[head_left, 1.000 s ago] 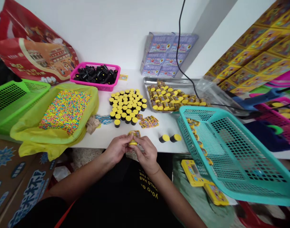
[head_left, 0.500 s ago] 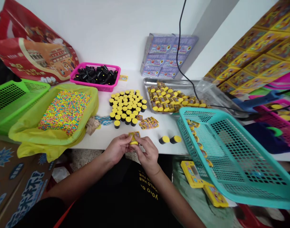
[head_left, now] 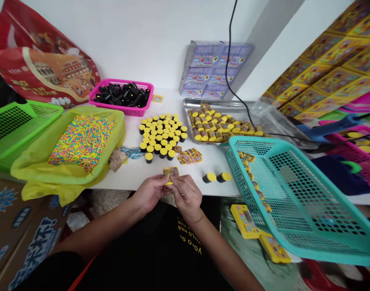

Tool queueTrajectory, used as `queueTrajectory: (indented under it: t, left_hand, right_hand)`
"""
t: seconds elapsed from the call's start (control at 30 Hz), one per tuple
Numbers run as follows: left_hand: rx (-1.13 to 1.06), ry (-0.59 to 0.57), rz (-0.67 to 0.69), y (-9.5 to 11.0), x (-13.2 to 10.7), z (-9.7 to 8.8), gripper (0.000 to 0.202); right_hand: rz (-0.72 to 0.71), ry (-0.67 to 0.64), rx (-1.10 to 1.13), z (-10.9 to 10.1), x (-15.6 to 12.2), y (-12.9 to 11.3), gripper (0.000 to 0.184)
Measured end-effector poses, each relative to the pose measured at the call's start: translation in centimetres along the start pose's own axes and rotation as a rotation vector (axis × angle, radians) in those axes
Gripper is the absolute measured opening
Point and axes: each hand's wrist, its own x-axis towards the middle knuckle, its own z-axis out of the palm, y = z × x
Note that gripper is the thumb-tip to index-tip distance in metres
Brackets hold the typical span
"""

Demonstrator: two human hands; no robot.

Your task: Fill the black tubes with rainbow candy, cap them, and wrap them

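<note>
Both hands are at the front edge of the white table (head_left: 133, 178). Between my left hand (head_left: 150, 193) and my right hand (head_left: 188, 195) is a small yellow-capped tube (head_left: 169, 183), mostly hidden by my fingers. A printed yellow paper label (head_left: 171, 172) stands up from it, pinched by both hands. Nearest on the table are two black tubes with yellow caps (head_left: 215, 177) to the right, loose labels (head_left: 189, 156) ahead, and a dense cluster of capped tubes (head_left: 162, 135) beyond.
A steel tray of wrapped tubes (head_left: 221, 125) lies ahead right. A teal mesh basket (head_left: 294, 198) tilts at right. A pink basket of black tubes (head_left: 121, 97) and a yellow-lined tray of colourful candy beads (head_left: 82, 141) stand ahead left. A green basket (head_left: 18, 129) sits far left.
The label between my fingers now shows as two panels side by side, and less of it wraps the cap. My hands have shifted only slightly.
</note>
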Motion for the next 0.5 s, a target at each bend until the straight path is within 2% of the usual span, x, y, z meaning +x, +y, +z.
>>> queueTrajectory:
  t: [0.13,0.23,0.33,0.43,0.5]
  left_hand:
    - [-0.005,0.043,0.001,-0.4,-0.1,-0.1,0.027]
    - [-0.010,0.053,0.010,-0.1,-0.3,-0.1,0.027]
    - [-0.008,0.000,0.018,0.4,-0.4,-0.1,0.028]
    - [0.009,-0.025,0.009,0.7,-0.4,-0.1,0.030]
    - [0.018,0.023,0.027,0.7,-0.2,-0.1,0.031]
  right_hand:
    - [-0.082,-0.002,-0.023,-0.2,0.0,0.0,0.024]
    - [-0.008,-0.010,-0.038,-0.4,0.1,0.0,0.020]
    - [0.064,-0.046,-0.034,-0.5,0.2,0.0,0.029]
    - [0.049,-0.077,-0.049,-0.4,0.2,0.0,0.031]
    - [0.028,-0.071,-0.050,-0.2,0.1,0.1,0.031]
